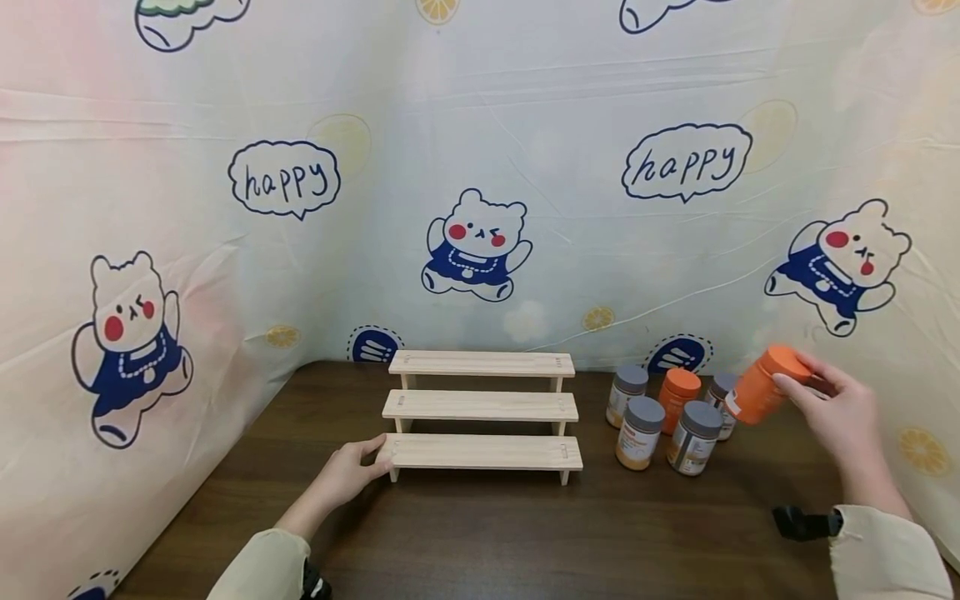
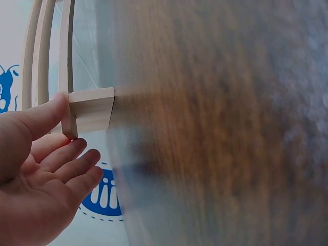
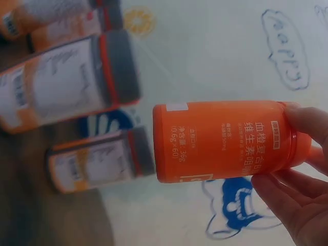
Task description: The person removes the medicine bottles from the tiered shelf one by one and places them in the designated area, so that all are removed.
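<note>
A three-tier wooden display rack [image 1: 483, 406] stands on the dark table. My left hand [image 1: 351, 472] grips the left end of its lowest shelf; in the left wrist view the thumb [image 2: 48, 115] lies on one face of the shelf board and fingertips are at its edge. Up at the right, my right hand [image 1: 840, 408] holds an orange supplement bottle [image 1: 765, 385] by its lid end, tilted and raised over the table. White printed text shows on that bottle [image 3: 220, 141] in the right wrist view. Several bottles cluster just left of it, among them a grey-lidded one [image 1: 694, 439].
Another orange bottle [image 1: 681, 392] stands amid the grey-lidded bottles, right of the rack. A cloth backdrop [image 1: 570, 250] with cartoon bears hangs behind and along the sides of the table [image 1: 525, 542].
</note>
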### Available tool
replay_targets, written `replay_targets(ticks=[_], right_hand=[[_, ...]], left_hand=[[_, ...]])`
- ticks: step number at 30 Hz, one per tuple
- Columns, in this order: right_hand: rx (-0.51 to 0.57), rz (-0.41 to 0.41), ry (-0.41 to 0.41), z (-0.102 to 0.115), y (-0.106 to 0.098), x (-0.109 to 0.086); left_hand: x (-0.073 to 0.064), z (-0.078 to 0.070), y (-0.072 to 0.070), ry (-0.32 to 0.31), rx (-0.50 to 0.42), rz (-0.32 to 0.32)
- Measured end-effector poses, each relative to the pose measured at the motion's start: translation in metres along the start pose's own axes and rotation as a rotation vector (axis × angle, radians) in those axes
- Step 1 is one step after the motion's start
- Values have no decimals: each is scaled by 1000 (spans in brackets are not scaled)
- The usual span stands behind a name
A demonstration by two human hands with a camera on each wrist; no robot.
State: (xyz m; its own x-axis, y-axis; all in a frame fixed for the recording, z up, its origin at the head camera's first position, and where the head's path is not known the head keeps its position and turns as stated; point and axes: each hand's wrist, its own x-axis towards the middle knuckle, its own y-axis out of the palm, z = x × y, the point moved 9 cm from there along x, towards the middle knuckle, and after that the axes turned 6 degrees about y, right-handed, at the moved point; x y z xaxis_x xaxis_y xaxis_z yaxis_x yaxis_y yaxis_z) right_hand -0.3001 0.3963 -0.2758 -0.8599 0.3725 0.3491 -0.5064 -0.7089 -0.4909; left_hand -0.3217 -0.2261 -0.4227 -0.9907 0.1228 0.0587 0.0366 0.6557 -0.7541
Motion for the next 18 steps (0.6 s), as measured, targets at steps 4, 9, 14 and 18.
replay_targets(ticks=[4, 9, 14, 18], right_hand=[[-41, 16, 37, -21, 4, 0], [-116, 17, 44, -42, 14, -3], [-199, -9, 31, -59, 23, -6], [-218, -11, 16, -69, 32, -6]], left_hand=[[-1, 0, 0, -1, -3, 0], [-1, -1, 0, -1, -4, -2], [-1, -2, -1, 2, -10, -2], [-2, -3, -1, 4, -9, -2]])
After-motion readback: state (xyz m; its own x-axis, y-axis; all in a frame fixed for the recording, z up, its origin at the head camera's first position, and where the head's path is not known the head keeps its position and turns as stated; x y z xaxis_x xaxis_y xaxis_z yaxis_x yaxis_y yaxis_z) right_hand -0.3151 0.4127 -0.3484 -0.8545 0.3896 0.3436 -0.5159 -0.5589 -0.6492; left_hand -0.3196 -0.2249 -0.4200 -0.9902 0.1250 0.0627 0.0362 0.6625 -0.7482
